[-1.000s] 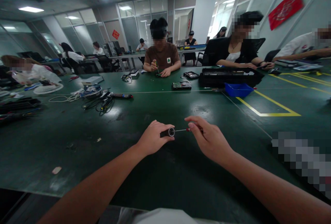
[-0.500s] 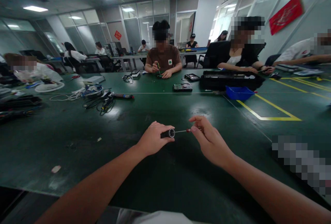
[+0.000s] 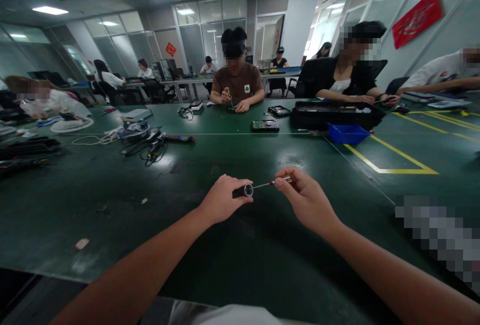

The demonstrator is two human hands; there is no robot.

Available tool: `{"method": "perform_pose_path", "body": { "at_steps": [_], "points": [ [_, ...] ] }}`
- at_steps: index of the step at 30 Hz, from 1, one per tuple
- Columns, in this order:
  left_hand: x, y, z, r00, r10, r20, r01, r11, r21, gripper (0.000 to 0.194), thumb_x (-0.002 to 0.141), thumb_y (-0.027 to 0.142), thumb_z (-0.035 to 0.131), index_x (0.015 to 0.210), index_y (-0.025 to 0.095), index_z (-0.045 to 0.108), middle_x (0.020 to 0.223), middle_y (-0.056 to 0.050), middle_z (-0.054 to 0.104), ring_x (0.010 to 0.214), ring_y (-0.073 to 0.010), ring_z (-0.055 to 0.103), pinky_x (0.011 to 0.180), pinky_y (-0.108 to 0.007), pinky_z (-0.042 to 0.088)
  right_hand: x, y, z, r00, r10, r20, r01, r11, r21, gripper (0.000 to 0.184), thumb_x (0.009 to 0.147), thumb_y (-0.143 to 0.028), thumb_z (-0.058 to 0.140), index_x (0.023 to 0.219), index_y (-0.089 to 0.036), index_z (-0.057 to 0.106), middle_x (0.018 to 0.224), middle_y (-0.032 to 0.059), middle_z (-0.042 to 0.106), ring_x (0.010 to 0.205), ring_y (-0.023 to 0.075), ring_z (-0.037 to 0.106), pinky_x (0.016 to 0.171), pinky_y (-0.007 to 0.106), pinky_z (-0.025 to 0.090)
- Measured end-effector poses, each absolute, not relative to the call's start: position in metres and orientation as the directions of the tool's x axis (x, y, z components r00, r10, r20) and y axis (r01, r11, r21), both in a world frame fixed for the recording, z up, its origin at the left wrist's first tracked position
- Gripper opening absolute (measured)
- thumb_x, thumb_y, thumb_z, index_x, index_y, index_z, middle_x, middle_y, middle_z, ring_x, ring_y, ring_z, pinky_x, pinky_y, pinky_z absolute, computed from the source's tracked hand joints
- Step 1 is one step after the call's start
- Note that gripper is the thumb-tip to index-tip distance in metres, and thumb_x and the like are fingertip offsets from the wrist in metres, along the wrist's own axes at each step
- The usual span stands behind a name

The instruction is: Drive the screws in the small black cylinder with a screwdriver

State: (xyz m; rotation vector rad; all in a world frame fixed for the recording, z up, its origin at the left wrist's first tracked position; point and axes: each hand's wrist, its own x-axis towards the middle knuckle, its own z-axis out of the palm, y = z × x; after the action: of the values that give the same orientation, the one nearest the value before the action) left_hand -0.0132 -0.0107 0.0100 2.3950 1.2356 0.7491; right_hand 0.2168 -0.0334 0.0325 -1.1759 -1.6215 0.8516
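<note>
My left hand [image 3: 222, 199] is closed around a black cylinder [image 3: 243, 191], whose round, silver-rimmed end faces right and toward me. In my right hand [image 3: 303, 192] is a screwdriver [image 3: 272, 182], pinched by its clear handle with a red collar. The thin metal shaft runs left and slightly down, and its tip reaches the cylinder's open end. Whether the tip touches a screw inside cannot be made out. Both hands are held just over the green table [image 3: 210, 270]. My left palm and fingers hide most of the cylinder's body.
Cables [image 3: 150, 150] and a dark stick-shaped device [image 3: 179, 138] lie at the left. A hard drive [image 3: 265, 125], a blue bin [image 3: 348, 134] and a long black casing [image 3: 333, 116] are farther back. A co-worker [image 3: 237, 80] sits opposite, with others around the table.
The screwdriver's handle has risen a little, so its shaft now slants down toward the cylinder. My right fingers have curled closer around the handle. The left hand has barely moved.
</note>
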Motion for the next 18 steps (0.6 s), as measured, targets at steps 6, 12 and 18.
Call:
{"method": "perform_pose_path", "body": {
  "at_steps": [6,12,18],
  "points": [
    [-0.011,-0.012,0.016,0.483,0.815,0.32,0.671,-0.58,0.463,0.039,0.086,0.03,0.072,0.124,0.029,0.063,0.117,-0.002,0.069,0.112,-0.0233,0.058,0.112,-0.05,0.028,0.22,-0.012,0.021,-0.012,0.996,-0.092,-0.344,-0.091,-0.935,0.023,0.081,-0.042,0.069,0.078,-0.021,0.062,0.068,-0.0007,0.055,0.059,0.0143,0.052,0.063,0.034,0.053],
    [-0.012,-0.006,0.011,0.492,0.841,0.224,0.689,-0.534,0.491,0.04,0.085,0.034,0.073,0.123,0.03,0.064,0.116,-0.001,0.07,0.108,-0.0237,0.058,0.103,-0.047,0.036,0.219,-0.007,0.008,0.076,0.996,0.053,-0.23,0.069,-0.971,0.024,0.083,-0.045,0.069,0.085,-0.022,0.066,0.08,0.0019,0.063,0.073,0.0167,0.059,0.07,0.034,0.054],
    [-0.012,-0.008,0.009,0.497,0.83,0.254,0.673,-0.553,0.492,0.039,0.084,0.034,0.074,0.122,0.03,0.065,0.111,-0.001,0.07,0.104,-0.0228,0.059,0.098,-0.043,0.038,0.218,-0.019,0.014,0.015,0.962,0.273,0.023,0.273,-0.962,0.023,0.092,-0.044,0.059,0.092,-0.022,0.064,0.083,0.0015,0.063,0.075,0.0166,0.06,0.077,0.036,0.051]
  ]
}}
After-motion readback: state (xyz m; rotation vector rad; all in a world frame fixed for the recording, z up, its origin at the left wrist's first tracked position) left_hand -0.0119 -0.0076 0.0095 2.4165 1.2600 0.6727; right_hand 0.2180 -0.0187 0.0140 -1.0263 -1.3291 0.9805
